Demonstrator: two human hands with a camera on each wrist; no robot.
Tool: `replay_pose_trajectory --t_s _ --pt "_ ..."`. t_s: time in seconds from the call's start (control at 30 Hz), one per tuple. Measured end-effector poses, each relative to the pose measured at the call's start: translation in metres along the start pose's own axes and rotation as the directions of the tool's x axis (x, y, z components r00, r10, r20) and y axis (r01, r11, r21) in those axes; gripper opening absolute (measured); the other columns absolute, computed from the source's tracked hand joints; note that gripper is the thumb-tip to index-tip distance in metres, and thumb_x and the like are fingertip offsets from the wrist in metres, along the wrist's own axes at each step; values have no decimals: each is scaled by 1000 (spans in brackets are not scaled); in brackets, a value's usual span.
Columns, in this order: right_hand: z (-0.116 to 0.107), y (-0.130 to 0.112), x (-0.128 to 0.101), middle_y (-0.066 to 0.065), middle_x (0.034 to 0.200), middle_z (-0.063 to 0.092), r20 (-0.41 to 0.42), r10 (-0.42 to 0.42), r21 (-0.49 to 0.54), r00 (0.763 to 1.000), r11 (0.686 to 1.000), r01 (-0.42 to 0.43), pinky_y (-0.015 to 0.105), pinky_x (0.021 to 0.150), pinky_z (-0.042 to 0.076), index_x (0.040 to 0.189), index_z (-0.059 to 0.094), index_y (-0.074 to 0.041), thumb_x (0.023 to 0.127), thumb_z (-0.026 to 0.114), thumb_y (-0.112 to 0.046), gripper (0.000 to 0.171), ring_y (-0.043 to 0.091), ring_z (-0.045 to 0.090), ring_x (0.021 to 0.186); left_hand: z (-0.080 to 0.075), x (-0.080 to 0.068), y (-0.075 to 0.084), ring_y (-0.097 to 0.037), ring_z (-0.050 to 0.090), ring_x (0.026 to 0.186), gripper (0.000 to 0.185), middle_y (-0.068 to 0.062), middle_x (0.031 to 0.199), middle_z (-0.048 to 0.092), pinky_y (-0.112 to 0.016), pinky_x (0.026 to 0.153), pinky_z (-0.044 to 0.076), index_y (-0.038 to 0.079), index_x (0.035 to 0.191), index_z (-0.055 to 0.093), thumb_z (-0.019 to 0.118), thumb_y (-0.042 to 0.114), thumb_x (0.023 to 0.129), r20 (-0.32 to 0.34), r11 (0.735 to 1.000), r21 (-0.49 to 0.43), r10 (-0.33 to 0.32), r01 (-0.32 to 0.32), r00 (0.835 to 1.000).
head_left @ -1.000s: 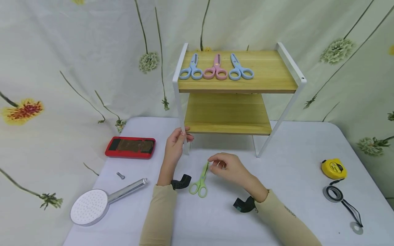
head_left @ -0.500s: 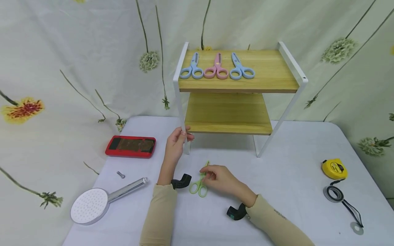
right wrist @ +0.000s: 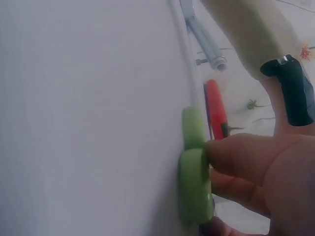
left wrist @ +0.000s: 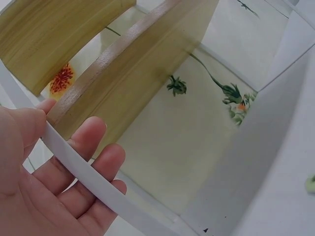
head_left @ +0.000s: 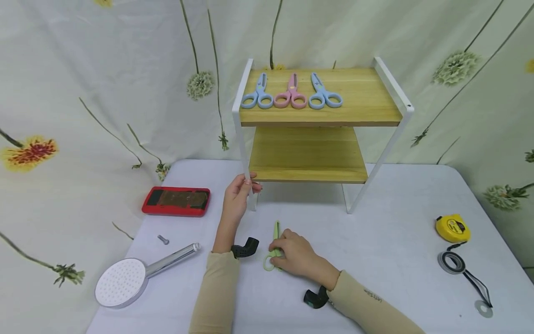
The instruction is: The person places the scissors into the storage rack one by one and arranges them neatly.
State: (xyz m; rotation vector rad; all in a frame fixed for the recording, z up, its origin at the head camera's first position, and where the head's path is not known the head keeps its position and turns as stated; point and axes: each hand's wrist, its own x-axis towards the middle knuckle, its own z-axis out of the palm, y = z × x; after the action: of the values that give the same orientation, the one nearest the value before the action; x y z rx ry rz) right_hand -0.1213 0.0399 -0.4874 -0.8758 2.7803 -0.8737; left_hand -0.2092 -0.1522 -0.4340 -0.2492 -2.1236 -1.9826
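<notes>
Head view: right hand (head_left: 292,257) has dropped back onto the handles of the small green plastic scissors (head_left: 274,248), grip closed around them, flat on the white tabletop (head_left: 396,241). Farther back, left hand (head_left: 236,200) still clasps the white metal shelf leg (head_left: 246,162).

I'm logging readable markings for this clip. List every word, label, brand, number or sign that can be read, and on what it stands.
None can be read.
yellow tape measure: a dark label on top, too small to read.
right sleeve: a line of small dark print, too blurred to read.
red case: no lettering can be made out.
scissors on the shelf: small marks by the pivots, unreadable.
</notes>
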Motion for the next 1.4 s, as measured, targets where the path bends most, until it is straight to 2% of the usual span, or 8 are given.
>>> replay_pose_trajectory --t_s 0.17,0.43,0.6,0.73,0.93,1.07,1.23,1.4 --pt "-6 3 -3 5 99 60 28 67 -17 997 998 -67 25 62 34 101 74 -15 76 72 -8 26 15 47 81 -1 -1 -1 -4 68 83 28 -9 88 75 -21 87 54 -7 123 62 44 8 108 5 1000 12 -10 10 1000" --pt "-11 9 -3 5 95 61 38 124 -25 992 992 -123 29 63 38 112 66 -16 79 76 -12 35 17 49 82 -1 0 0 -5 68 83 28 -21 93 73 -22 86 55 -5 123 63 44 9 108 6 1000 18 -11 11 1000" --pt "-13 10 -4 2 88 58 45 111 -11 993 994 -110 28 62 35 111 62 -14 74 75 -14 40 16 47 76 -1 0 -1 -5 69 83 27 -25 93 72 -22 86 55 -6 123 62 45 9 108 7 1000 14 -4 4 1000" --pt "-17 13 -3 -2 85 53 86 95 13 992 995 -97 26 63 34 108 59 -15 71 73 -13 40 13 45 72 -1 0 -1 -4 68 83 28 -24 94 72 -21 86 55 -6 123 62 44 9 108 8 1000 15 0 0 1000" --pt "-25 17 -4 -3 84 50 174 58 113 983 991 -78 25 67 34 106 61 -14 72 71 -5 37 14 44 76 -1 0 0 -5 68 83 28 -26 94 72 -21 86 56 -6 123 62 44 9 108 11 1000 16 1 -1 1000" --pt "-30 21 -3 -2 83 51 199 26 162 980 985 -59 25 69 35 108 64 -10 71 69 2 39 15 44 78 -1 0 0 -5 68 83 27 -27 95 71 -21 86 56 -6 123 62 44 9 108 14 1000 12 0 0 1000" --pt "-30 25 -1 -2 85 54 220 38 188 975 979 -80 24 67 36 112 66 -9 74 69 4 40 14 45 77 -1 1 0 -6 68 83 27 -26 95 71 -21 86 56 -6 123 62 44 9 108 15 1000 9 2 -2 1000" --pt "-32 24 -2 -4 78 50 237 53 220 970 970 -107 22 64 34 111 67 -10 74 70 4 39 11 43 73 -1 0 -1 -6 68 84 28 -28 96 71 -21 86 56 -6 123 62 44 9 108 15 1000 6 -4 3 1000"
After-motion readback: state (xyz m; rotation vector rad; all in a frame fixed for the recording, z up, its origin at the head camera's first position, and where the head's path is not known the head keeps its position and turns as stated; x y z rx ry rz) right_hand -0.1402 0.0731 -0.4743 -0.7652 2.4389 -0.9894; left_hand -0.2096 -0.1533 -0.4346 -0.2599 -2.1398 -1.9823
